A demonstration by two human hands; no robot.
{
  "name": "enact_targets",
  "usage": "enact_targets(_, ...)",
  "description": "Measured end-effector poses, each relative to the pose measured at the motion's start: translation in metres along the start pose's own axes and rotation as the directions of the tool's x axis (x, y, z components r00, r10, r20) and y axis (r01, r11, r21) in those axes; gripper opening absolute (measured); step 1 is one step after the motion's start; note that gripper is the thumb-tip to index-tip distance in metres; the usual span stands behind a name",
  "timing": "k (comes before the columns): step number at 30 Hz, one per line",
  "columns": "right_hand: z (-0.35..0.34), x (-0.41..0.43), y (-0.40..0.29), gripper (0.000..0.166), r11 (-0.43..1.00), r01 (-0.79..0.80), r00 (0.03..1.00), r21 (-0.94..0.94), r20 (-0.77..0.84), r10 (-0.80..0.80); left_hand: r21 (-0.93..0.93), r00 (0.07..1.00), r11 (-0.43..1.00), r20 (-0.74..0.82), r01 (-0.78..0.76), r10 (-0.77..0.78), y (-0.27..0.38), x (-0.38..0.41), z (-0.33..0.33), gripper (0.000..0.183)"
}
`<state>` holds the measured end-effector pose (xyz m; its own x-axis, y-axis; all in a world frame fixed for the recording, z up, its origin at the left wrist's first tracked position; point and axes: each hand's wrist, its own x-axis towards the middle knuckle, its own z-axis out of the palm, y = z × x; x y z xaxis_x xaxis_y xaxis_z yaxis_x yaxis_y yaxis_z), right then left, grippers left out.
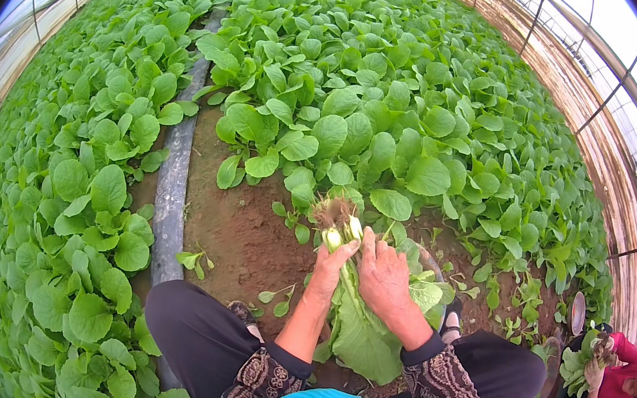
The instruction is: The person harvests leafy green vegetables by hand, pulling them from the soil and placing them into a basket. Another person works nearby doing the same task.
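A bunch of uprooted leafy greens (363, 336) is held between my two hands, its brown, hairy roots pointing away from me and its broad leaves hanging towards my lap. My left hand (332, 265) grips the pale stem bases from the left, with the thumb along them. On the right side of the same stems lies my right hand (384, 275), its fingers bent near the root end; the palm side is hidden. Bare brown soil (247, 226) shows beyond and left of the hands. More cut or loose leaves lie just right of my right hand.
Dense rows of growing greens (338, 104) stand ahead and at the left. A grey plastic hose (172, 197) runs along the bed on the left. At the far right a co-worker in a red top (615, 387) holds greens, near a round bowl (578, 313). Greenhouse walls curve along both sides.
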<state>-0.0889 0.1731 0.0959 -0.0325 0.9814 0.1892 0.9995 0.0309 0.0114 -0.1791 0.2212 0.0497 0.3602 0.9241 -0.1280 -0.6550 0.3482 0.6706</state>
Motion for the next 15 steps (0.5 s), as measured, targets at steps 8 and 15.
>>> enact_targets(8, -0.024, 0.008, 0.002, 0.05, 0.949, 0.25, 0.925, 0.192, 0.241, -0.293, 0.015, 0.997, 0.998, 0.049, -0.066, 0.065, 0.005, -0.002, -0.016, 0.019)
enact_targets(15, -0.011, 0.023, 0.002, 0.047, 0.837, 0.168, 0.903, 0.522, 0.26, -0.343, 0.081, 0.982, 0.988, -0.13, -0.129, 0.139, 0.012, 0.007, -0.035, 0.021)
